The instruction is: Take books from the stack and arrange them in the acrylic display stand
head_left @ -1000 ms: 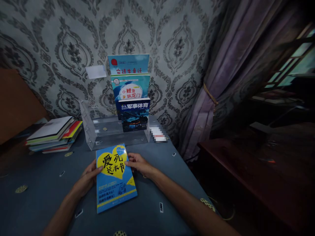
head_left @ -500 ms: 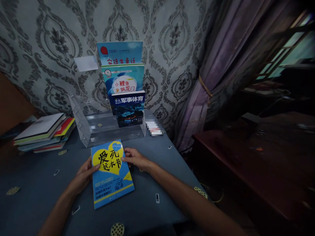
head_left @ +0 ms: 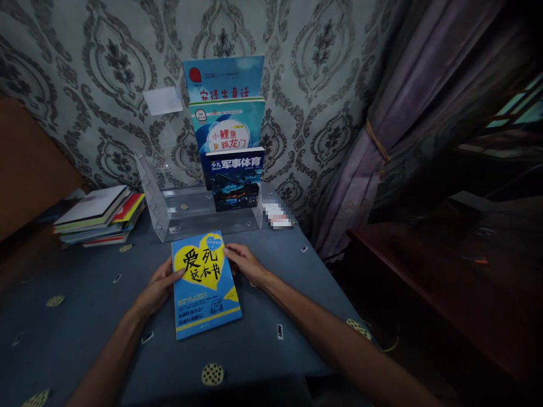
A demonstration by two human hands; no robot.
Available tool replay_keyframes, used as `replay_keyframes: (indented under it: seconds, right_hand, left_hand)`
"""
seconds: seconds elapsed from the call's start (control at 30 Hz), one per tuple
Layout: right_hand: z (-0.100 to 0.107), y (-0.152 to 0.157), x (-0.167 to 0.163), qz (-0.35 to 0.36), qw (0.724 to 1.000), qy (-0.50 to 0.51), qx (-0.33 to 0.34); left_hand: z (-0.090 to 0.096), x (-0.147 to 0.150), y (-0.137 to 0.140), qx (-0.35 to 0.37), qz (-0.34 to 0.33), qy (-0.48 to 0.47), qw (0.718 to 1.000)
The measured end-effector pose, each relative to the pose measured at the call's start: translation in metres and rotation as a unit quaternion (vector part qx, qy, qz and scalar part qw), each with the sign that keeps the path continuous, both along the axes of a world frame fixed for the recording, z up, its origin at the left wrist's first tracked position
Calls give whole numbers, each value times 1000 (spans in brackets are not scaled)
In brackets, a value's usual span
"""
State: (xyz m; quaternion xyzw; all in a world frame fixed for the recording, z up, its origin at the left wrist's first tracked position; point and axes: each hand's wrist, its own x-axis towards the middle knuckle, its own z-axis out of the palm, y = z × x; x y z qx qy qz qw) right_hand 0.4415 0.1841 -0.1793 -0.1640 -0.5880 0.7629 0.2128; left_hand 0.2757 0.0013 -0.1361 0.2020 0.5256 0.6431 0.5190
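A blue book (head_left: 203, 305) with a yellow heart on its cover is held face up between both hands, over the table. My left hand (head_left: 159, 282) grips its left edge, thumb on the cover and the other fingers hidden underneath. On the opposite side my right hand (head_left: 246, 263) has hold of the upper right edge. Just beyond the book stands a clear acrylic stepped rack (head_left: 155, 198). Three books stand one behind another at its right end: a dark blue book (head_left: 237, 181) in front, a teal book (head_left: 201, 127) behind it and a light blue book (head_left: 233, 73) at the back.
A pile of books (head_left: 95, 212) lies left of the rack on the grey-blue tablecloth (head_left: 102, 305). A blank white label (head_left: 163, 100) is at the rack's upper left. Right of the rack lies a blurred-out white item (head_left: 275, 215). A purple curtain (head_left: 373, 141) hangs past the table's right edge.
The view has shifted, so rack, piles and hands all appear further right and slightly higher. The blue book stays in both hands; my right hand sits slightly nearer its top corner.
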Motion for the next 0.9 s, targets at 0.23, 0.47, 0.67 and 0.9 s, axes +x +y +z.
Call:
replay_keyframes:
  seconds: [0.23, 0.47, 0.67, 0.9]
  right_hand:
    - [5, 1, -1, -39, 999, 31, -9]
    - [6, -1, 3, -40, 998, 54, -14]
    - [15, 10, 15, 120, 993, 1, 17]
    - [39, 25, 28, 90, 989, 23, 114]
  left_hand:
    - [0, 4, 0, 18, -11, 26, 999]
    - [-2, 9, -2, 38, -23, 28, 999]
    - [2, 10, 2, 63, -49, 39, 996]
    - [24, 11, 24, 108, -81, 121, 983]
